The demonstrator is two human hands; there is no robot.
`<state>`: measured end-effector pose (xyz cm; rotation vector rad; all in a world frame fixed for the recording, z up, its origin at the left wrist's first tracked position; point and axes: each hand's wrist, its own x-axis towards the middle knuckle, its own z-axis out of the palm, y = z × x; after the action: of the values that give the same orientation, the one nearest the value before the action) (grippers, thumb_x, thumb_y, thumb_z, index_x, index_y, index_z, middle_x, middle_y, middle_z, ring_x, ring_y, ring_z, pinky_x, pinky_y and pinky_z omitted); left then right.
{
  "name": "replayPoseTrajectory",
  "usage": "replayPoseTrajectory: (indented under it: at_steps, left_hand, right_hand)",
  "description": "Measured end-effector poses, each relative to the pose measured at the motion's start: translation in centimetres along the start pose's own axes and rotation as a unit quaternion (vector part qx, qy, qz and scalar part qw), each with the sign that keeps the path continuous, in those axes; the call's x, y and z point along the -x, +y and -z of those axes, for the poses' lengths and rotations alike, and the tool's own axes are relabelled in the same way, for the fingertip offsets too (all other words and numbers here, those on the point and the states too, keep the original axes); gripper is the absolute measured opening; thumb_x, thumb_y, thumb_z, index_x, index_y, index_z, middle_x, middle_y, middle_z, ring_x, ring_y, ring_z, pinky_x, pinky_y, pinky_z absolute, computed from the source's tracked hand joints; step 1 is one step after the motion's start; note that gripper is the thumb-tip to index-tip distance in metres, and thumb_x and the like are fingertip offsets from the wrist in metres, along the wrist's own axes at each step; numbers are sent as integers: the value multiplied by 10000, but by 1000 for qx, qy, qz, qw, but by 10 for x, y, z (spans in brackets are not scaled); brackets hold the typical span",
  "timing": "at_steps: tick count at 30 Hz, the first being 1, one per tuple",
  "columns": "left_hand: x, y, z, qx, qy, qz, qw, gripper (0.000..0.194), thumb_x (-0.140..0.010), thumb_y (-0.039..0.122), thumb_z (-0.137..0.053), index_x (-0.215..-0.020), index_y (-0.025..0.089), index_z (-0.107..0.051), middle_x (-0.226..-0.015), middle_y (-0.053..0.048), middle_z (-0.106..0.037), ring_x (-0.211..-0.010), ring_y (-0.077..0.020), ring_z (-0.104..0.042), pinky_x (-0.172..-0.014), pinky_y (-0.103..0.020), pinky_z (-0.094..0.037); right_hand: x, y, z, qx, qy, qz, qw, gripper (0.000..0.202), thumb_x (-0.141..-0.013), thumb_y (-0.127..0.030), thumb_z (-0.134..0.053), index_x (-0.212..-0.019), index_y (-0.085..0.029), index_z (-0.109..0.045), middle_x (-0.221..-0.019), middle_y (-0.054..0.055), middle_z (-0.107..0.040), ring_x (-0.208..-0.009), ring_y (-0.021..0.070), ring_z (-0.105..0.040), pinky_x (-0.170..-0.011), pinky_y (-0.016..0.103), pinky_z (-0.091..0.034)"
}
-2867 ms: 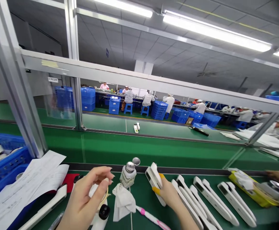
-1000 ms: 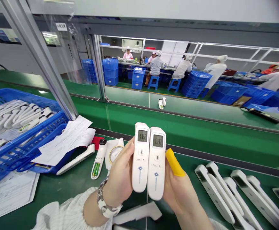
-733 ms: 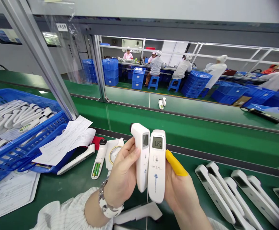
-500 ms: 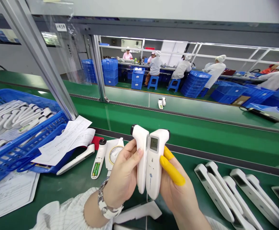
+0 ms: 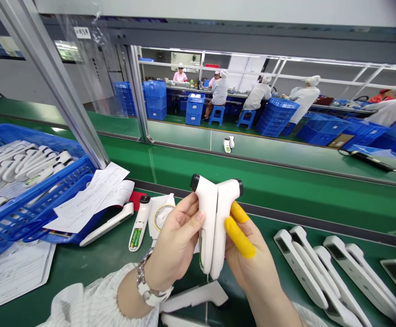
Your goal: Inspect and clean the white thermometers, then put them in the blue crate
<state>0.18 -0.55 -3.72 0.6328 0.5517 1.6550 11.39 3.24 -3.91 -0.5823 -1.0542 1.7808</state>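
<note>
In the head view, my left hand [image 5: 175, 236] holds the left device [image 5: 210, 227], a white thermometer-like body, between thumb and fingers. My right hand [image 5: 252, 265], with yellow covers [image 5: 240, 240] on two fingers, grips the right device [image 5: 220, 227]. Both devices are raised above the green bench [image 5: 99, 263], nearly upright and close together, black noses pointing outward left and right, their screens hidden from me. Green shows at the left device's lower left edge. I judge this step to be looking over the pair's sides; any next move would call for a light turn of each wrist, without knocking the casings together. Near me, below my hands, lies a loose device [image 5: 208, 293]; to the left, an open-backed device [image 5: 139, 227] shows green batteries; a row of devices [image 5: 302, 272] lies to the right.
</note>
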Motion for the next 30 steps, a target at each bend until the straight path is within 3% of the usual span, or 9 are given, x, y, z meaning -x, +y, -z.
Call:
replayPoseTrajectory:
  at_steps: [9,15,20,22,25,28,30]
  left_hand:
    - [-2,1,2,-5,5,4,1000,436,-857,168,-566,-1283,231,-503,-1334,-73,-526,-1232,-242,-473,-974,-317,-447]
    - [-4,-8,4,-35,-2,-11,999,447,-854,220,-584,-1290,265,-496,-1367,-47,-499,-1271,-229,-433,-1006,-306,-417]
    - [-5,-23,9,-129,-36,-14,991,469,-864,304,-560,-1323,324,-466,-1428,7,-429,-1336,-221,-346,-1076,-302,-334]
    - [-3,-25,11,-181,-41,-10,983,496,-885,334,-513,-1366,336,-392,-1479,38,-337,-1382,-206,-250,-1121,-295,-250]
    - [2,-24,11,-278,-94,-5,956,664,-864,315,-546,-1429,348,-198,-1519,63,-223,-1405,-199,-176,-1147,-305,-176]
    - [4,-20,11,-375,-130,-14,918,819,-823,249,-597,-1448,323,-72,-1529,27,-198,-1394,-245,-210,-1146,-364,-177]
    - [3,-16,12,-408,-115,-30,905,832,-805,195,-596,-1454,305,-88,-1513,-4,-253,-1371,-277,-261,-1126,-392,-223]
  right_hand:
    - [-3,-1,2,10,-6,7,1000,291,-745,-384,-717,-1009,-287,-645,-1053,8,-702,-763,164,-672,-571,230,-494]
    - [-4,-1,2,10,12,-1,1000,328,-749,-347,-711,-1056,-280,-619,-1058,29,-699,-881,222,-668,-751,332,-536]
    - [-8,11,6,6,19,22,1000,312,-775,-359,-688,-1068,-293,-607,-1053,11,-700,-969,218,-645,-892,366,-487]
    - [-10,15,8,1,42,45,998,309,-777,-367,-683,-1067,-294,-608,-1042,6,-701,-941,212,-648,-873,367,-492]
    - [-11,14,9,3,86,71,994,341,-749,-382,-705,-1065,-292,-614,-1003,1,-707,-878,207,-653,-791,341,-509]
    - [-10,10,7,19,101,91,991,325,-745,-368,-710,-1049,-301,-621,-1020,-4,-706,-913,207,-645,-786,324,-505]
    - [-9,5,9,39,65,93,993,331,-756,-357,-701,-1071,-308,-614,-1098,0,-682,-1004,224,-621,-832,340,-498]
